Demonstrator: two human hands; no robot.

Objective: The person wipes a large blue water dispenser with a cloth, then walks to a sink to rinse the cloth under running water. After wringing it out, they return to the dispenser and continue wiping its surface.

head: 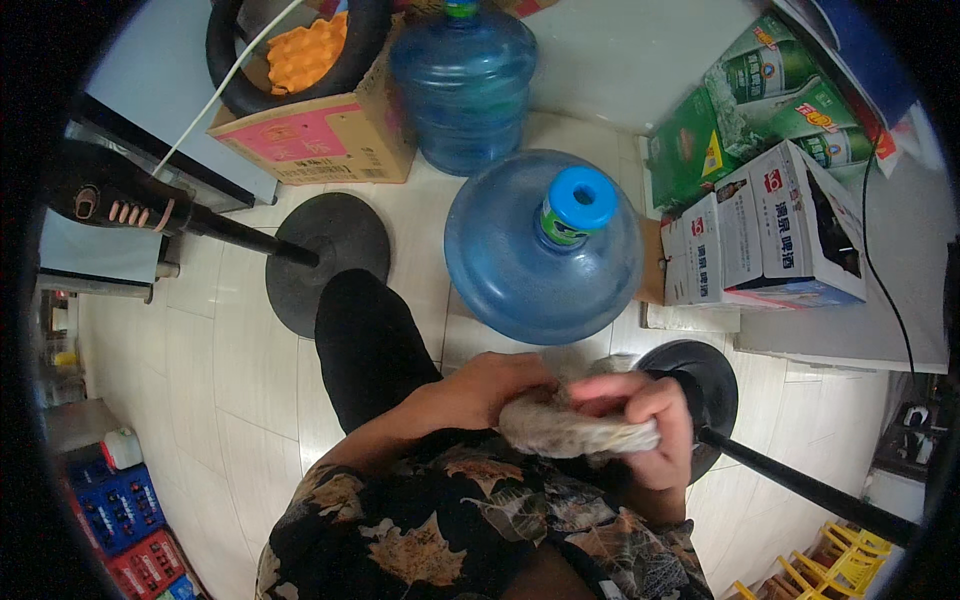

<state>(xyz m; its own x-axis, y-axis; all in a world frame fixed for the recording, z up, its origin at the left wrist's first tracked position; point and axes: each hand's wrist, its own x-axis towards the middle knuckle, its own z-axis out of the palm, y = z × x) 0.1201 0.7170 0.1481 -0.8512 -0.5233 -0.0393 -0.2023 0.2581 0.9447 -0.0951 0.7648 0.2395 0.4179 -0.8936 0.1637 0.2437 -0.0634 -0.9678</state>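
Note:
A crumpled greyish-white cloth (559, 431) is bunched between my two hands, close to my body. My left hand (510, 382) grips its left part, and my right hand (664, 427) has hold of the right end, its fingers slightly blurred. Just beyond the hands stands a large blue plastic water jug (517, 262), upright on the floor, with a blue cap (585, 196) on its neck. A gap of floor separates the hands from the jug.
A second water jug (469, 82) stands behind, beside a cardboard box (322, 146) holding a black ring (223, 45) and orange egg-crate-shaped material (307, 56). Beer cartons (757, 232) sit at right. Round black pole bases (330, 225) flank me. Crates (120, 502) are at lower left.

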